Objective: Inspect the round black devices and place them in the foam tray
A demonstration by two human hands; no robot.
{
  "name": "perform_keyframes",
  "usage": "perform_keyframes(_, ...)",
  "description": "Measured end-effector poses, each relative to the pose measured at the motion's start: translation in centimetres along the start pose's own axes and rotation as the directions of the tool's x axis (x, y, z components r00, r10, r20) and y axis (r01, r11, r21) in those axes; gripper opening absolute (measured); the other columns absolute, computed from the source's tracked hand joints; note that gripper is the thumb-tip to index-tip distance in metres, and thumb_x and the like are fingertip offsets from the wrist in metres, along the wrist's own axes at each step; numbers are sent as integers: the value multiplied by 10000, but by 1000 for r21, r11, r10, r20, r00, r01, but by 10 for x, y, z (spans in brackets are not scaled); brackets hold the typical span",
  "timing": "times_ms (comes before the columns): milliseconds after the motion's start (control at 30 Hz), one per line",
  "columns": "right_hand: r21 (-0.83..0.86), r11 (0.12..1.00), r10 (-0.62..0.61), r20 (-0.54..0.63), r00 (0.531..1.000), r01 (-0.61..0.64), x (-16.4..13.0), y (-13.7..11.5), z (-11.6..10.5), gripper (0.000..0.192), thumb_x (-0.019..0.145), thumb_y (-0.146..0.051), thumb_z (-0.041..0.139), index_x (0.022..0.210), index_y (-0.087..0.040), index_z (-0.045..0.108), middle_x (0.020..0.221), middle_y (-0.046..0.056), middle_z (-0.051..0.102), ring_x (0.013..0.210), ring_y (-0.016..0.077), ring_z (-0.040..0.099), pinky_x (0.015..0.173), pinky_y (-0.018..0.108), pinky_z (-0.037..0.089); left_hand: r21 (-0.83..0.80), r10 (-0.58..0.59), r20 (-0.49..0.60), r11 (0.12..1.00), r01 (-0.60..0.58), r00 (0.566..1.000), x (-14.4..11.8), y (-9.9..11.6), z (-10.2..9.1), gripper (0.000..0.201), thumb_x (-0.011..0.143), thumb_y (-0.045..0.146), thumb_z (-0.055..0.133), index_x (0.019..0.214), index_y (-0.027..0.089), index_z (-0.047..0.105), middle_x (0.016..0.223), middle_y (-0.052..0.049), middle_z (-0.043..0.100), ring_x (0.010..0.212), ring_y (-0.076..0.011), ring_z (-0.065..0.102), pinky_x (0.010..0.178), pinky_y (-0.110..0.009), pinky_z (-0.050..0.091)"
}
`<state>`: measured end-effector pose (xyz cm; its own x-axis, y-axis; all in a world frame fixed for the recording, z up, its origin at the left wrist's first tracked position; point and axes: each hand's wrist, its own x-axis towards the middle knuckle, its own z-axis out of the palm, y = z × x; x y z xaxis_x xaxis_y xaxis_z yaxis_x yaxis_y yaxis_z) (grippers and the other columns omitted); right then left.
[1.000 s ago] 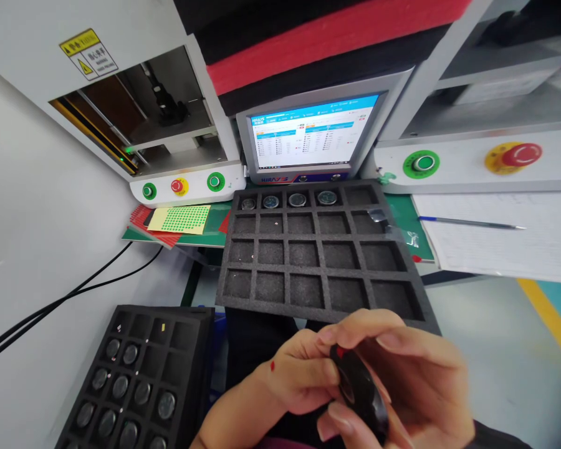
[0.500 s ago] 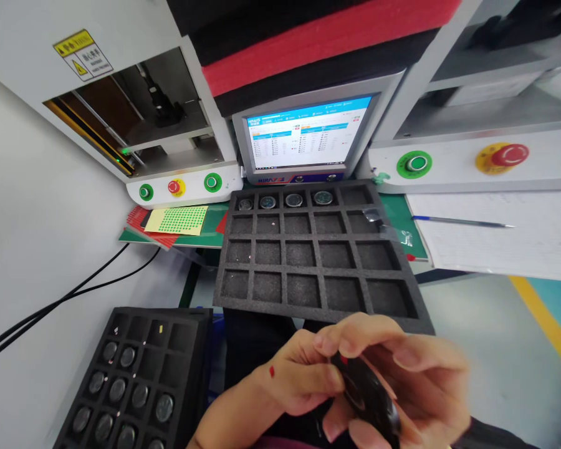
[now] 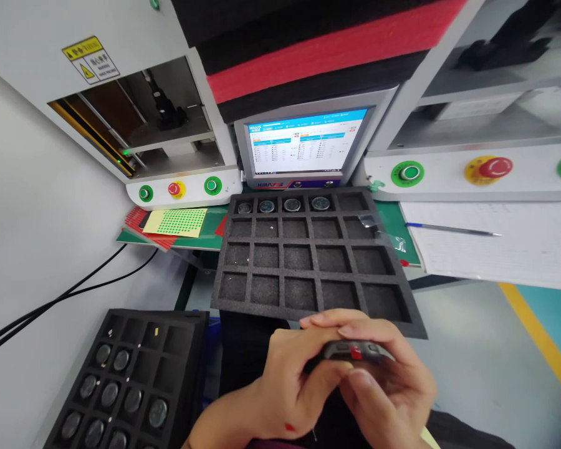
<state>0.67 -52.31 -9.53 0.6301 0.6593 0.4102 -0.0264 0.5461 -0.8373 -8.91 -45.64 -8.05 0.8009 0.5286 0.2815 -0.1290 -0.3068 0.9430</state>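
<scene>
Low in the view, both my hands hold a black watch body (image 3: 334, 351), seen edge-on with two side buttons and a red bit of tape (image 3: 356, 352) between them. My left hand (image 3: 292, 368) is closed on its left side, with the thumb along the lower edge. My right hand (image 3: 393, 380) curls around the right side, thumb tip beside the left thumb. Fingers hide much of the watch body. Another red scrap (image 3: 290, 427) sticks near my left wrist. Just beyond my hands is a black foam tray (image 3: 280, 305), with several round watch bodies (image 3: 292, 205) in its back row.
At lower left, a stack of foam trays (image 3: 194, 349) carries several more round pieces. A monitor (image 3: 308, 149) stands behind the near tray, between two machines with push buttons (image 3: 174, 189). Green-dot stickers (image 3: 175, 222) lie left; a pen (image 3: 453, 229) rests on paper (image 3: 495, 255) at right.
My hands have turned the watch body so its buttoned edge and red tape face up toward me. My right hand has shifted left and closed in around it.
</scene>
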Motion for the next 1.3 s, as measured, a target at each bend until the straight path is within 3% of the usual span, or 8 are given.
perform_keyframes(167, 45, 998, 34, 18, 999, -35, -2, 2, 1, 119, 962, -206, 563, 1046, -207, 647, 985, 69, 697, 890, 214, 712, 727, 350, 638, 82, -4, -19, 997, 6, 1000, -2, -1, -2, 322, 1015, 317, 440, 1144, 170, 696, 892, -88, 758, 798, -181, 701, 746, -250, 556)
perform_keyframes(433, 9, 994, -106, 53, 993, 106, 0, -1, 2, 217, 933, -125, 530, 1099, -177, 660, 993, 69, 685, 929, 210, 700, 803, 366, 640, 65, 105, -3, 992, -104, 994, -1, -10, -1, 334, 1010, 334, 432, 1078, 156, 706, 879, -94, 753, 805, -182, 702, 735, -239, 534)
perform_keyframes(600, -6, 992, -127, 61, 990, 127, -3, 7, 3, 222, 917, -135, 542, 1090, -185, 671, 961, 82, 694, 904, 228, 705, 774, 386, 640, 172, 170, -31, 972, -162, 985, -2, -17, -4, 386, 1007, 372, 412, 930, 154, 721, 678, -64, 710, 584, -160, 646, 577, -236, 495)
perform_keyframes(667, 25, 992, -127, 46, 991, 126, -4, 11, 6, 197, 924, -170, 557, 1081, -190, 675, 942, 82, 692, 890, 224, 706, 765, 383, 634, 199, 212, -44, 959, -199, 976, 0, -17, -7, 333, 1000, 340, 432, 952, 168, 713, 708, -64, 727, 613, -170, 668, 586, -240, 506)
perform_keyframes(767, 82, 990, -116, 11, 993, 114, -4, 18, 10, 173, 947, -257, 558, 1086, -233, 659, 950, 66, 663, 864, 213, 706, 735, 381, 625, 207, 272, -27, 943, -261, 962, 5, -18, -9, 256, 992, 265, 457, 1103, 198, 678, 874, -63, 770, 735, -178, 717, 669, -236, 544)
perform_keyframes(867, 77, 995, -62, -23, 998, 64, -3, 20, 11, 170, 961, -354, 534, 1045, -261, 649, 961, 52, 610, 843, 209, 693, 718, 390, 606, 245, 353, -33, 910, -335, 935, 13, -17, -7, 269, 989, 239, 447, 1156, 205, 656, 850, -41, 768, 699, -157, 715, 640, -218, 540)
perform_keyframes(1133, 288, 949, 147, -51, 988, -127, -2, 16, 25, 130, 924, -359, 596, 916, -243, 654, 942, 20, 536, 844, 178, 679, 793, 362, 581, 513, 452, -103, 787, -342, 886, 17, -11, -4, 245, 999, 251, 424, 994, 191, 661, 719, -5, 751, 617, -128, 710, 561, -188, 506)
perform_keyframes(1300, 339, 937, 127, -111, 986, -82, 3, 15, 36, 120, 916, -328, 595, 872, -234, 655, 943, 10, 491, 797, 128, 618, 796, 350, 608, 576, 462, -90, 746, -333, 882, 15, -14, -8, 284, 1016, 288, 394, 998, 185, 658, 726, -9, 758, 637, -121, 720, 598, -172, 510)
